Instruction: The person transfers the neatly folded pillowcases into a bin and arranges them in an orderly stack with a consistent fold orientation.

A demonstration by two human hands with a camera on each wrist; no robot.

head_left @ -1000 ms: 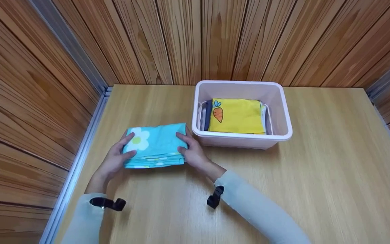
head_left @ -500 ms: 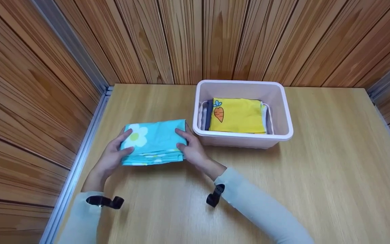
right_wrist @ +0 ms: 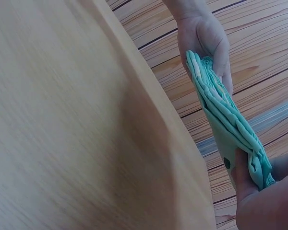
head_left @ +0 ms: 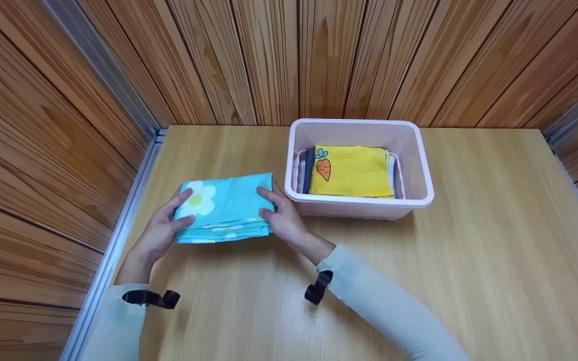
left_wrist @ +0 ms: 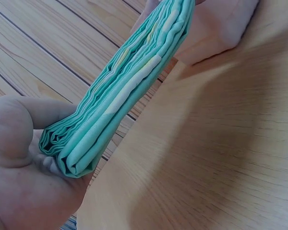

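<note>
A folded turquoise cloth (head_left: 234, 200) with a white flower print is held above the table between both hands. My left hand (head_left: 161, 228) grips its left end, thumb and a finger on top and the rest underneath. At the right end my right hand (head_left: 286, 218) pinches it the same way. The wrist views show the stacked layers of the folded cloth (left_wrist: 125, 100) edge-on, raised off the wood with a shadow below. In the right wrist view, the left hand (right_wrist: 201, 38) holds the far end of the bundle.
A pale pink plastic bin (head_left: 359, 201) stands at the back, right of the cloth. In it lies a folded yellow cloth (head_left: 354, 173) with a carrot print, among darker fabric. Wood-panelled walls (head_left: 269, 60) and a metal rail (head_left: 113, 240) bound the wooden table (head_left: 494, 240).
Both hands have lifted the turquoise cloth slightly and shifted it a little to the left and away from the body. The bin and its contents stay put.
</note>
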